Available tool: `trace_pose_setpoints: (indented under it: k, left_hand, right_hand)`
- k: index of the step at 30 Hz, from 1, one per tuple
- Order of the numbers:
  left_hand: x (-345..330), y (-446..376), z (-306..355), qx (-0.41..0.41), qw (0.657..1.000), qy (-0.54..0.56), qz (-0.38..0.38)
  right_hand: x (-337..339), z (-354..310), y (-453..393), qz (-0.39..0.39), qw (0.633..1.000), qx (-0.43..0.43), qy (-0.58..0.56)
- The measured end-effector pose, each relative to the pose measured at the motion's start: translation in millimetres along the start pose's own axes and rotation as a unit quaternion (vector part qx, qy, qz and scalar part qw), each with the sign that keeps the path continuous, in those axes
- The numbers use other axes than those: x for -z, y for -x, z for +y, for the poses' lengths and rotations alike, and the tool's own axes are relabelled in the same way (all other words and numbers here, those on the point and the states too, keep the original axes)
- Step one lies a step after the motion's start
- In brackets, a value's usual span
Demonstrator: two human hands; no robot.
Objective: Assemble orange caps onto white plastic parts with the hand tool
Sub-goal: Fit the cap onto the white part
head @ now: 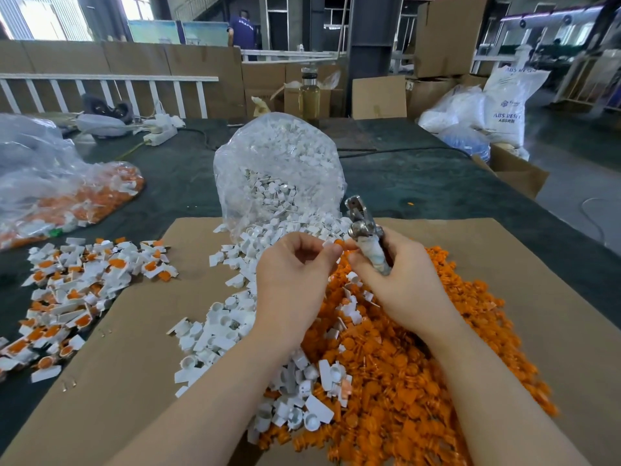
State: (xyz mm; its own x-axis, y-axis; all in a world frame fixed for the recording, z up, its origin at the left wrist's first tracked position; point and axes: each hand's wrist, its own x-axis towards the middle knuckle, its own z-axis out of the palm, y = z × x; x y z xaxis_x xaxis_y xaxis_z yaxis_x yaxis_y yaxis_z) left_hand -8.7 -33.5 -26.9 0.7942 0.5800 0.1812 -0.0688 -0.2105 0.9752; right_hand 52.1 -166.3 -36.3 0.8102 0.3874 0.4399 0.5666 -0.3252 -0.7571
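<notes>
mid-assembly above a cardboard sheet point(504, 264) on the tabletop: left hand point(292, 264) pinching a white plastic part point(327, 244) with an orange cap point(339, 243) at its fingertips, right hand point(400, 274) wrapped in a closed grip around the handle of the metal hand tool point(364, 230), tool head pointing up and away. loose white parts point(221, 327) and orange caps point(420, 364) heaped just below, finished pieces point(77, 290) piled off to the left. next, probably, seating the pinched pair into the tool's head and squeezing, which calls for careful alignment.

A dark green worktop point(420, 183) fronts a white railing point(100, 92), stacked cardboard boxes point(447, 35), a steel pillar point(369, 45) and daylit windows point(43, 15).
</notes>
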Motion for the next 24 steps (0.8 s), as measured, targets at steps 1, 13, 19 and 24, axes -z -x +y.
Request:
trace_pose_setpoints:
  k: [1, 13, 19, 24]
  left_hand:
    - [0.1, -0.6, 0.0, -0.001, 1.0, 0.0, -0.001]
    - [1.4, 0.0, 0.9, -0.04, 0.997, 0.06, -0.027]
    - [3.0, -0.5, -1.0, -0.058, 0.994, 0.074, -0.049]
    - [4.4, -2.5, 0.7, -0.05, 0.993, 0.089, -0.06]
  right_hand:
    - [4.3, 0.6, -0.5, -0.012, 1.0, -0.005, -0.003]
    - [20.4, 2.7, -1.0, -0.152, 0.986, -0.023, 0.056]
    - [20.0, 2.0, -0.3, -0.163, 0.984, -0.024, 0.061]
    - [17.3, 2.0, 0.5, -0.156, 0.984, -0.024, 0.081]
